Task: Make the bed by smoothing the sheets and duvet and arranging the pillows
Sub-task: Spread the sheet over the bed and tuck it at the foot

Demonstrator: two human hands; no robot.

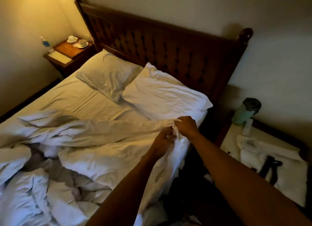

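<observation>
A white duvet (94,141) lies rumpled across the lower half of the bed, bunched into folds at the lower left. My left hand (163,142) and my right hand (186,126) both pinch its upper corner at the bed's right edge, close together. Above the duvet the white sheet (81,99) shows with light creases. Two white pillows lie flat against the headboard: the left pillow (106,75) and the right pillow (165,94), touching each other.
A dark wooden headboard (168,45) backs the bed. The left nightstand (67,55) holds cups and a bottle. The right side table (273,160) carries a green flask (245,111), white cloths and a dark object. Dark floor lies between the bed and that table.
</observation>
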